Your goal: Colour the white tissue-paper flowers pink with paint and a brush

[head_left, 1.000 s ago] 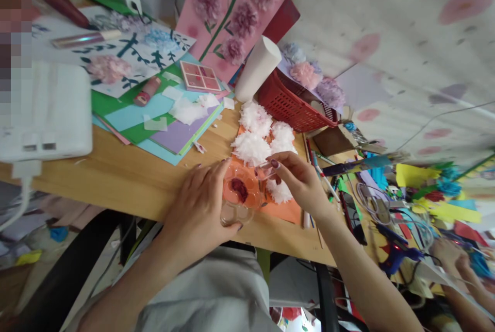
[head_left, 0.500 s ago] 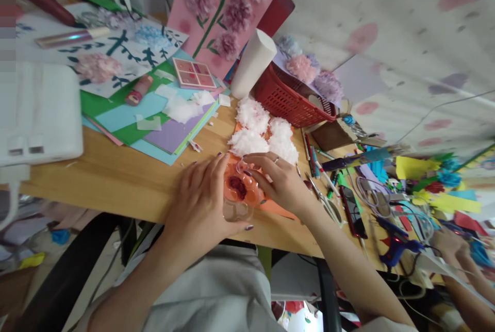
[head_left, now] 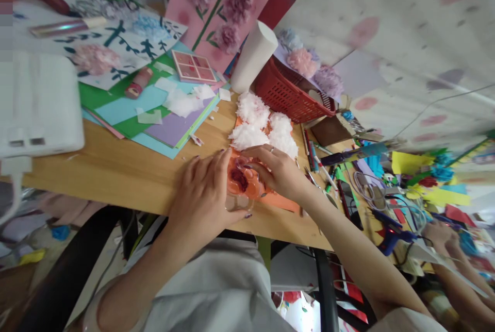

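Head view: one camera looks down on a wooden table (head_left: 127,171); a clear plastic tray (head_left: 252,188) with round wells sits near its edge, partly over orange paper (head_left: 282,201); one well holds a dark red stuff (head_left: 239,180).
Left hand: this hand (head_left: 204,185) curves wide around the tray's left side, fingers at the far edge and thumb at the near one, holding it by the rim.
Right hand: this hand (head_left: 279,168) is over the tray, thumb and fingers nearly closed on a small clear piece (head_left: 243,162); the fingers hide most of it.
Change: a second ago the pinch was at the tray's right side; now it is just beside the red well, while the left hand stays put; the work seems to centre on that well.
White puffs: these (head_left: 248,136) lie just beyond the right hand; a red basket (head_left: 292,92) stands behind them.
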Available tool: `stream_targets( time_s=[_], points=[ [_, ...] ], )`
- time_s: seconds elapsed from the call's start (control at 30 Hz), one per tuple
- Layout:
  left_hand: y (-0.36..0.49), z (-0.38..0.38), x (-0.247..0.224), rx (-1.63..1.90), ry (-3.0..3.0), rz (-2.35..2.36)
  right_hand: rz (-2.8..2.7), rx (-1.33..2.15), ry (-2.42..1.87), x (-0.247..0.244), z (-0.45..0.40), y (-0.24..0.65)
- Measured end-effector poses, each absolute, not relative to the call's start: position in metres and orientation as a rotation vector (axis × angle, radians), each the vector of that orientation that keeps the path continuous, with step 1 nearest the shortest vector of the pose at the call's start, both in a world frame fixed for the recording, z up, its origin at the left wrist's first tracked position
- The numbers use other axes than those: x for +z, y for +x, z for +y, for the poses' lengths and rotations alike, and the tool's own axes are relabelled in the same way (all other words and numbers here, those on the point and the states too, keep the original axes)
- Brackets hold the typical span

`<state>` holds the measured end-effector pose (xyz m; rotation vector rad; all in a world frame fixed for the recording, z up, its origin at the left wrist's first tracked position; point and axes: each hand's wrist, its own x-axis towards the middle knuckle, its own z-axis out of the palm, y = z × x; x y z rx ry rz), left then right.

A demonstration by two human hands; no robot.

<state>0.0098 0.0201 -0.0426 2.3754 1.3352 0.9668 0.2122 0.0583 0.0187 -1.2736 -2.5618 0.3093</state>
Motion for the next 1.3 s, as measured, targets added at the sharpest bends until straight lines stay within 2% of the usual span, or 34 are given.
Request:
stream_targets(
  time_s=[0.17, 0.47, 1.3],
  points=[
    [0.011, 0.020, -0.045, 0.976, 2.376, 1.342, -2.450, 0.238, -1.363, 0.027, 0.053, 0.217],
    [0.010, 0.020, -0.044, 0.962, 2.396, 1.348, -2.796, 0.291, -1.171, 0.025, 0.062, 0.213],
    [0.012, 0.021, -0.045, 0.951, 2.460, 1.411, -2.654, 0.353, -1.219, 0.021, 0.065, 0.219]
  ],
)
